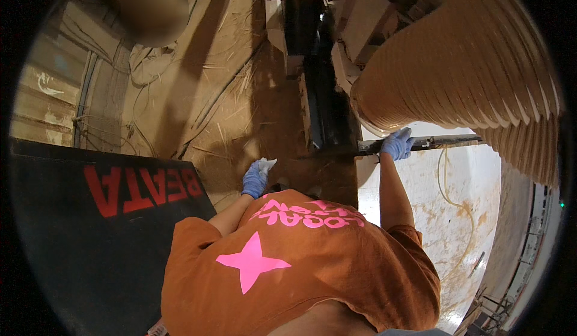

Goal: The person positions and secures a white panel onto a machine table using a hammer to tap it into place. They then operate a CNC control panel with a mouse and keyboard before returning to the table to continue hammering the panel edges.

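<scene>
Keep your blue-gloved right hand (396, 144) clamped on the dark metal bar (433, 142) under the fanned stack of thin tan wooden sheets (457, 77), and your blue-gloved left hand (255, 180) pinching the small white cloth (267, 165) over the sawdust-covered floor (240, 107), steady.

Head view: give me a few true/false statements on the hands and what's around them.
1. Both hands wear blue gloves. True: left hand, right hand.
2. The right hand rests on a dark metal bar. True.
3. The left hand holds a hammer. False: it holds something small and white.
4. The stack of wooden sheets lies on the person's left. False: it is on the right.
5. The shirt is green. False: orange with a pink star.
</scene>
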A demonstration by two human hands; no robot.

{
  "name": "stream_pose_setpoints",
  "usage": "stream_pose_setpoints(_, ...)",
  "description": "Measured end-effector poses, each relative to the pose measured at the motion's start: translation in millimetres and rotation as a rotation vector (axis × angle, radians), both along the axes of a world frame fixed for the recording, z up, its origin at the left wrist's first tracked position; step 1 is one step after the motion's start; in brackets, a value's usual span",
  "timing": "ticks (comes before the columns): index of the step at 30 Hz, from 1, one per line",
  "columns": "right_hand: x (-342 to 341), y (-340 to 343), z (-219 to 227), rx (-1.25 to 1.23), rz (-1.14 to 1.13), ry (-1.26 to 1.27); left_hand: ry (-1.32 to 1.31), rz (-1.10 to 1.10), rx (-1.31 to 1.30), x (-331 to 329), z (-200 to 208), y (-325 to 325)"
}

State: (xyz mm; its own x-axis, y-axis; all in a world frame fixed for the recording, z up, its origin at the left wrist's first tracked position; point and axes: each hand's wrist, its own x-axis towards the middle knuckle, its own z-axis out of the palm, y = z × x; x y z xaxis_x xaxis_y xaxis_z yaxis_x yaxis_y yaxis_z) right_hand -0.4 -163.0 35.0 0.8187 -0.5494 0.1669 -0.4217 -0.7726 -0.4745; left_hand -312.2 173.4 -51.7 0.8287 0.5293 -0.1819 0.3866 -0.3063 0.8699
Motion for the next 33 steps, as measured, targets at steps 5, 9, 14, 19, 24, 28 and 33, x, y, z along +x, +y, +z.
stream_pose_setpoints(5, -10.2, -9.2, -5.8, 0.04, 0.049, -0.189, 0.029, -0.022, 0.126, -12.1, -22.4, 19.9)
stream_pose_setpoints(9, -17.7, -19.4, -18.5, 0.057, 0.198, -0.216, 0.0, -0.028, 0.037, -6.1, -23.6, 24.7)
stream_pose_setpoints(14, -32.7, -10.4, -28.2, 0.046, 0.295, -0.179, 0.004, -0.102, 0.168, -1.8, -15.7, 29.2)
stream_pose_setpoints(19, -33.5, -6.3, -22.1, 0.119, 0.284, -0.2, 0.029, -0.058, 0.116, 2.2, -2.0, 22.9)
stream_pose_setpoints(24, -39.7, -1.3, -10.9, 0.058, 0.301, -0.191, -0.008, -0.07, 0.086, 3.0, 2.0, 23.9)
stream_pose_setpoints(28, -38.4, -6.2, -16.8, 0.019, 0.304, -0.194, -0.055, -0.077, -0.002, 4.6, 3.6, 25.6)
stream_pose_setpoints(33, -37.7, -5.9, -21.2, 0.01, 0.267, -0.16, -0.021, -0.108, 0.016, 6.9, 3.6, 26.2)
